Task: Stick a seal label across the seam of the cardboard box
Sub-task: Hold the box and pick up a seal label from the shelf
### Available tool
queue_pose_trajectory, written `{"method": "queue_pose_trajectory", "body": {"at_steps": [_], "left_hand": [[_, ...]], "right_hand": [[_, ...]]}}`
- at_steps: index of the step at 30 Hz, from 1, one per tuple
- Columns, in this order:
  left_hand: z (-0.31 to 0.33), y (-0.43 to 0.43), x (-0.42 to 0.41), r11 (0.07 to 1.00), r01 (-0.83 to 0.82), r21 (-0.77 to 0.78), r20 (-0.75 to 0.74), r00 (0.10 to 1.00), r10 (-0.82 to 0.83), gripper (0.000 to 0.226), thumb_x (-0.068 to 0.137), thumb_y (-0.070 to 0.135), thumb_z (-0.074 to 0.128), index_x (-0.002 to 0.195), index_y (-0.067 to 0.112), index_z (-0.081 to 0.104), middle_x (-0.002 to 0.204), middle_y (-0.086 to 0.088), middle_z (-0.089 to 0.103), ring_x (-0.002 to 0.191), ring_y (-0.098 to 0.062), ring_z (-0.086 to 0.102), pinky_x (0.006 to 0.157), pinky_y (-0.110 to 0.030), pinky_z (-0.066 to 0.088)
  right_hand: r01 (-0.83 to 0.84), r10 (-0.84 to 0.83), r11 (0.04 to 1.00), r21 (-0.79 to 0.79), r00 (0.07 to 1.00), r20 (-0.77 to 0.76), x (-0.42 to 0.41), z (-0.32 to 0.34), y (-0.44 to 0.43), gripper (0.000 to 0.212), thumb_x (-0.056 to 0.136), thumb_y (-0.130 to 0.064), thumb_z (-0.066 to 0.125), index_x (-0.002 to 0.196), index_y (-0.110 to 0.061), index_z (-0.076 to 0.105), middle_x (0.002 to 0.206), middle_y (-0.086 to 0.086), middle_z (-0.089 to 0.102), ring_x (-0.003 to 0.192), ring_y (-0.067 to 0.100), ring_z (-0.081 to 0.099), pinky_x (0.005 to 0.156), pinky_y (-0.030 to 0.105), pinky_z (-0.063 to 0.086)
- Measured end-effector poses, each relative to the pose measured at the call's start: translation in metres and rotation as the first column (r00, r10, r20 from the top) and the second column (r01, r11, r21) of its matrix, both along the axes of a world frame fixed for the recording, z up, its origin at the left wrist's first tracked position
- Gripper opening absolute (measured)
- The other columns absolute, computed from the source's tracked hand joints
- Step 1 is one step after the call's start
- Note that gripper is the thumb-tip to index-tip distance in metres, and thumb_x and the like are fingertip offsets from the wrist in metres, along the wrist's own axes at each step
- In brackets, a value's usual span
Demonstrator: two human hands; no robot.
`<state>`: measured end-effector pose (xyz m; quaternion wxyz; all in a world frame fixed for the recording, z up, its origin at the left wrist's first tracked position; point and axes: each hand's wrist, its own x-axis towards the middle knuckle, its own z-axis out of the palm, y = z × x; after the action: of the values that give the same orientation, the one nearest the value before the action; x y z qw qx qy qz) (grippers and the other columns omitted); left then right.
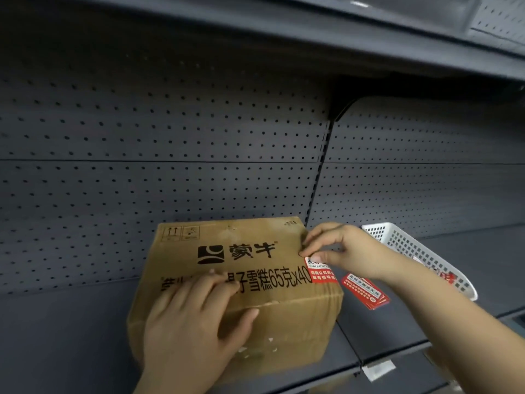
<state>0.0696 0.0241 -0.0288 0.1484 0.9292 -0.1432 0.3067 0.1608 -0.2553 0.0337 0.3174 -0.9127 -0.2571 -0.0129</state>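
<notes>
While left hand (193,317) steadies, label (321,270) lies upright.

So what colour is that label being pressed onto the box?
Red and white, with printed text, on the seal label; the head view shows it.

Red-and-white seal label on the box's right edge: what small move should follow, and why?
Probably the right hand should press and smooth the red-and-white seal label down over the brown cardboard box edge: only its upper end is pinned by fingertips, and the left hand braces the box.

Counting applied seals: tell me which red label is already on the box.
The seal label under the right hand at the cardboard box's right edge; the spare labels lie on the shelf.
</notes>
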Motion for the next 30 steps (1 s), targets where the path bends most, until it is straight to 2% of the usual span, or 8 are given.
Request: {"method": "queue_pose_trajectory", "body": {"at_steps": [3, 7, 11, 14, 18, 22, 25, 30], "left_hand": [[-0.002, 0.0, 0.0, 1.0, 0.0, -0.002, 0.061, 0.998, 0.0, 0.037, 0.076, 0.056, 0.061, 0.091, 0.026, 0.076, 0.099, 0.006, 0.075, 0.091, -0.016, 0.072, 0.079, -0.029, 0.04], [-0.004, -0.002, 0.001, 1.0, 0.001, -0.011, 0.107, 0.994, 0.0, 0.036, 0.075, 0.055, 0.064, 0.09, 0.025, 0.077, 0.099, 0.005, 0.076, 0.092, -0.017, 0.072, 0.076, -0.032, 0.047], [-0.005, -0.004, 0.003, 1.0, -0.005, -0.03, 0.162, 0.987, 0.01, 0.035, 0.074, 0.053, 0.065, 0.088, 0.023, 0.077, 0.098, 0.003, 0.076, 0.09, -0.018, 0.072, 0.078, -0.03, 0.042], [-0.006, -0.005, 0.003, 0.999, -0.01, -0.04, 0.172, 0.985, 0.017, 0.034, 0.074, 0.052, 0.066, 0.087, 0.023, 0.077, 0.097, 0.004, 0.076, 0.091, -0.018, 0.072, 0.077, -0.032, 0.043], [-0.007, -0.007, 0.003, 0.998, -0.008, -0.063, 0.192, 0.981, 0.019, 0.031, 0.073, 0.049, 0.068, 0.086, 0.022, 0.077, 0.096, 0.004, 0.076, 0.09, -0.017, 0.072, 0.075, -0.031, 0.044], [-0.007, -0.007, 0.003, 0.998, 0.001, -0.067, 0.192, 0.981, 0.011, 0.032, 0.074, 0.049, 0.067, 0.087, 0.022, 0.078, 0.097, 0.004, 0.076, 0.089, -0.016, 0.072, 0.076, -0.027, 0.042], [-0.006, -0.007, 0.002, 0.999, -0.002, -0.054, 0.168, 0.986, 0.011, 0.034, 0.076, 0.05, 0.064, 0.089, 0.022, 0.077, 0.098, 0.004, 0.076, 0.091, -0.015, 0.071, 0.075, -0.027, 0.04], [-0.003, -0.007, -0.002, 0.998, -0.034, -0.05, 0.099, 0.994, 0.039, 0.039, 0.076, 0.055, 0.06, 0.091, 0.024, 0.077, 0.1, 0.006, 0.075, 0.093, -0.016, 0.071, 0.072, -0.031, 0.042]], "right_hand": [[0.003, -0.002, 1.0, -0.002, 1.0, 0.022, 0.002, 0.001, -0.001, 0.011, 0.078, -0.016, 0.076, 0.088, -0.02, 0.079, 0.1, -0.003, 0.071, 0.101, 0.008, 0.063, 0.095, 0.019, 0.046], [-0.008, 0.015, 0.998, -0.069, 0.995, 0.1, 0.003, 0.0, -0.001, 0.007, 0.08, -0.022, 0.075, 0.086, -0.022, 0.078, 0.097, -0.008, 0.07, 0.102, 0.009, 0.061, 0.095, 0.023, 0.045], [-0.023, 0.039, 0.997, -0.074, 0.972, 0.231, -0.001, -0.009, -0.003, 0.006, 0.086, -0.02, 0.068, 0.087, -0.016, 0.073, 0.095, -0.004, 0.07, 0.101, 0.008, 0.057, 0.094, 0.017, 0.04], [0.017, -0.031, 0.997, 0.075, 0.982, 0.187, -0.005, -0.019, -0.007, 0.007, 0.09, -0.013, 0.062, 0.089, -0.016, 0.069, 0.09, -0.007, 0.069, 0.098, 0.012, 0.06, 0.091, 0.024, 0.045], [0.005, -0.034, 0.93, 0.368, 0.997, 0.073, -0.008, -0.028, -0.012, 0.015, 0.093, 0.0, 0.054, 0.087, -0.009, 0.064, 0.088, 0.006, 0.072, 0.088, 0.02, 0.069, 0.086, 0.03, 0.054], [0.017, -0.023, 0.833, 0.552, 1.0, 0.004, -0.006, -0.034, -0.019, 0.01, 0.091, -0.006, 0.051, 0.087, -0.009, 0.061, 0.079, 0.008, 0.067, 0.08, 0.024, 0.064, 0.082, 0.034, 0.051], [-0.021, 0.099, 0.79, 0.612, 0.991, -0.093, -0.003, -0.036, -0.028, 0.006, 0.093, -0.008, 0.054, 0.094, -0.005, 0.059, 0.082, 0.008, 0.066, 0.083, 0.024, 0.061, 0.084, 0.033, 0.049], [-0.038, 0.223, 0.688, 0.725, 0.961, -0.162, 0.0, -0.043, -0.037, 0.041, 0.078, -0.019, 0.073, 0.117, -0.012, 0.063, 0.084, 0.007, 0.068, 0.09, 0.028, 0.06, 0.09, 0.036, 0.048]]}}
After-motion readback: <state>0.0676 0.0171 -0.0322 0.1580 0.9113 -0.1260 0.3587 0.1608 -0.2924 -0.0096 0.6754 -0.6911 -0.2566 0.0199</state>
